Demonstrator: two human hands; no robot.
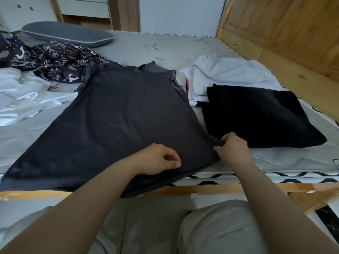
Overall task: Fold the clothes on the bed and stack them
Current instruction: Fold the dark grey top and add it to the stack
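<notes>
A dark grey sleeveless shirt (117, 118) lies spread flat on the bed, collar away from me, hem hanging over the near edge. My right hand (233, 149) pinches the shirt's near right corner at its side seam. My left hand (159, 159) rests on the hem area with fingers curled, thumb against forefinger; whether it pinches cloth is not plain. A folded black garment (256, 118) lies to the right of the shirt. Behind it lies a white garment (229, 76) with red and blue trim.
A patterned dark cloth (51, 61) and white clothes (23, 94) are heaped at the left. A grey pillow (67, 34) lies at the back left. A wooden panel (286, 33) rises on the right, and the wooden bed frame (220, 188) runs along the near edge.
</notes>
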